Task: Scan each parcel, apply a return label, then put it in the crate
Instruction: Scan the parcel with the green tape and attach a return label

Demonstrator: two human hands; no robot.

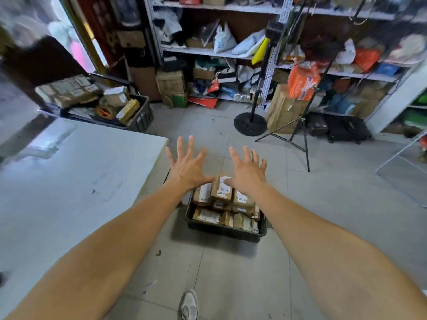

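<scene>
Both hands, left hand (188, 166) & right hand (248, 172), splayed wide, holding nothing, prob hovering above dark plastic crate (225, 233) w/ taped brown cardboard parcels (221, 192).

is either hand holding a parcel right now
No, the left hand and right hand are spread open above the crate, holding nothing.

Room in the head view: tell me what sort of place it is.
Probably a parcel depot or courier storeroom: metal shelving crammed with bags and boxes, a floor crate full of labelled parcels, and a white worktable.

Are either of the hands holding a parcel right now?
No. The left hand and right hand are spread open above the crate, holding nothing.
</scene>
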